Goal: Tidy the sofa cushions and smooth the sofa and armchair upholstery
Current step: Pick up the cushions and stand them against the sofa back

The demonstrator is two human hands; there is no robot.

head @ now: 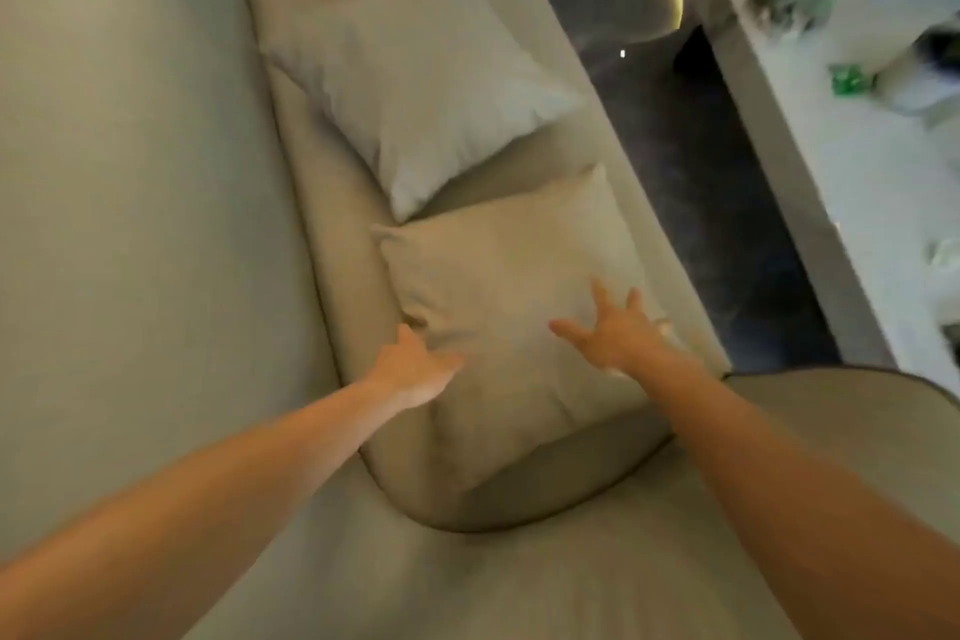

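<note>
I have both hands on the beige cushion [514,327], which lies flat on the sofa seat [332,224] just ahead of me. My left hand [415,369] presses its near-left edge, fingers together; my right hand [618,333] rests on the right side, fingers spread. The white cushion [415,83] lies beyond, touching its far corner.

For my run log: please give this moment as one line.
left hand: open, on tan cushion | right hand: open, fingers spread | white cushion: untouched

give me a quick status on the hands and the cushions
Left hand flat on near beige cushion, right hand open, fingers spread over it. White cushion lies beyond on sofa seat. Nothing in the way.
</note>
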